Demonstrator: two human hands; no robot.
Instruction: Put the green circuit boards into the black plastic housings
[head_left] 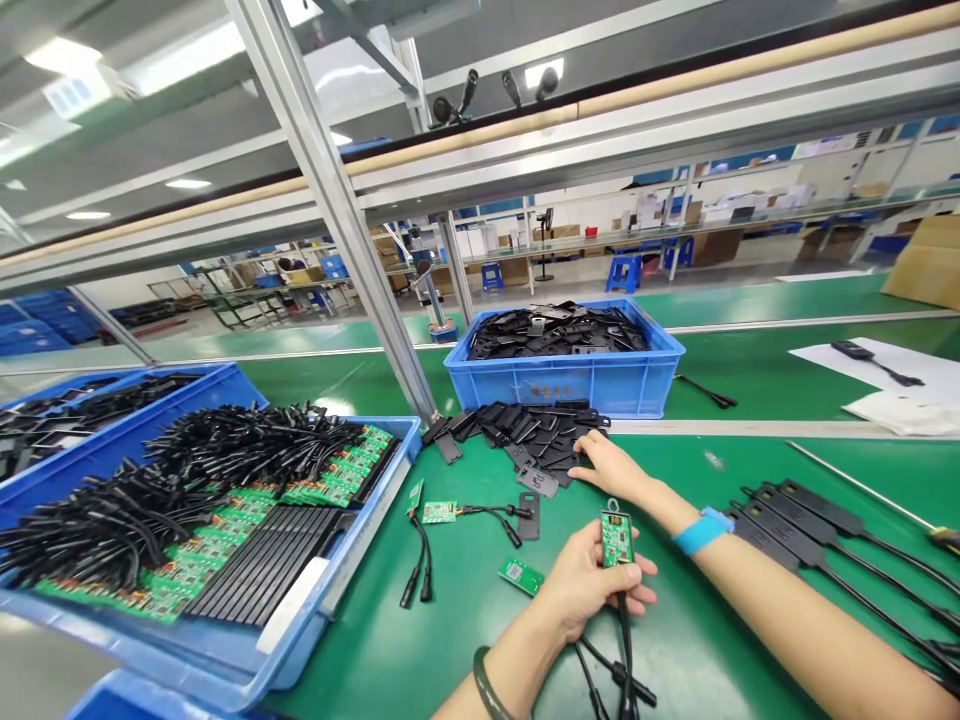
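Observation:
My left hand holds a green circuit board in a black case half, its black cables hanging down below the palm. Further up, my right hand reaches over the right side of a pile of black plastic covers. Its thumb and index finger are apart at the pile's edge, with nothing visible between them. A loose green board lies left of my left hand. Two more boards, one of them clearly flat, lie with their cables near a single black cover.
A blue bin heaped with black parts stands behind the pile. On the left, a blue tray holds many cabled boards. Several closed black units and a screwdriver lie at right. A metal post rises behind the tray.

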